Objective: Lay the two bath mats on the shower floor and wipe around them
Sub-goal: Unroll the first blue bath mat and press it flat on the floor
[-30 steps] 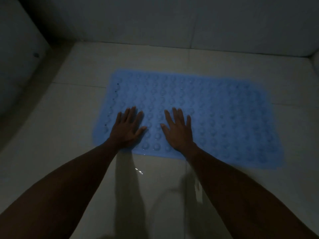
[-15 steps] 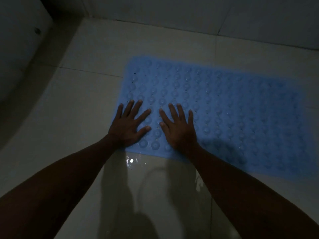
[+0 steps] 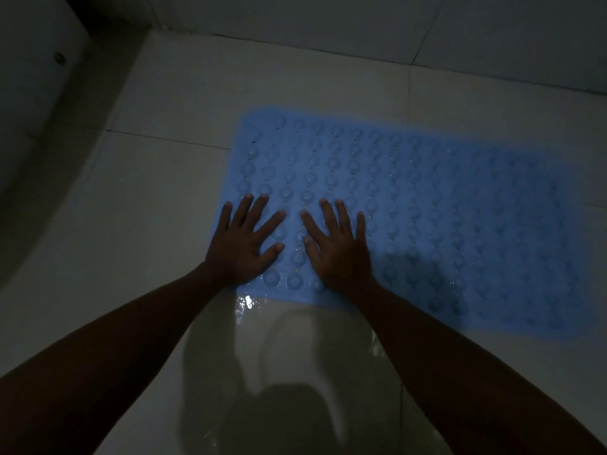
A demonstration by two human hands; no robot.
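A light blue bath mat (image 3: 427, 205) with rows of round bumps lies flat on the pale tiled shower floor (image 3: 164, 208). My left hand (image 3: 241, 244) rests palm down on the mat's near left corner, fingers spread. My right hand (image 3: 338, 251) lies flat beside it on the mat's near edge, fingers apart. Neither hand holds anything. Only one mat is in view, and the light is dim.
A tiled wall (image 3: 361, 24) runs along the far side. At the left stands a white curved wall (image 3: 36, 93) with a small round fitting (image 3: 60, 58). Wet, glossy floor with a puddle glint (image 3: 246, 303) lies just in front of the mat.
The view has shifted so the mat and hands sit further right and lower in the frame. Both hands stay flat on the mat's near left part, now closer together.
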